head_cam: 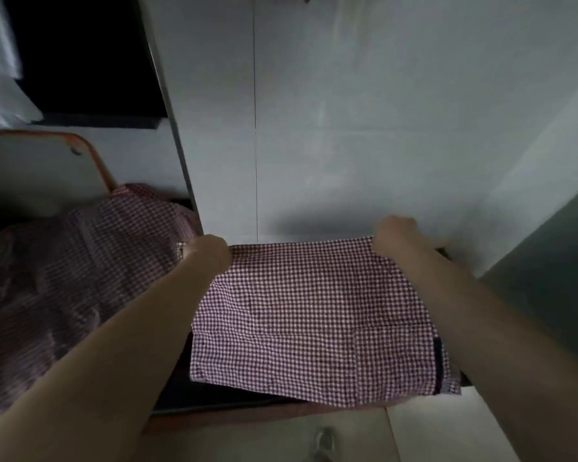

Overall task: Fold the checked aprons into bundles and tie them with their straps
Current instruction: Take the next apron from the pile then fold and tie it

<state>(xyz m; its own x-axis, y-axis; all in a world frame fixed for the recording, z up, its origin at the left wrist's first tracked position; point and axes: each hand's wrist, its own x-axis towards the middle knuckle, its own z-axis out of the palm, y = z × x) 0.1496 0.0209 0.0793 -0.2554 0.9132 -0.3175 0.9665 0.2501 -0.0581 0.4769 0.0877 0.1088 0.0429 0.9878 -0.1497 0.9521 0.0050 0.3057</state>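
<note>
A red-and-white checked apron (pixel 314 315) hangs spread between my two hands over the near edge of a pale table (pixel 364 128). My left hand (pixel 211 251) grips its upper left corner with curled fingers. My right hand (pixel 394 233) grips its upper right corner the same way. A dark strap (pixel 438 365) runs down the apron's right edge. The lower edge of the apron drapes below the table edge. A heap of more checked aprons (pixel 74 271) lies to the left, over a chair seat.
A chair back (pixel 37 168) with an orange-brown rim stands at the left, behind the heap. A dark opening (pixel 81 55) fills the upper left. A thin seam (pixel 255 128) runs down the tabletop. A dark green surface (pixel 554 271) borders the table at right.
</note>
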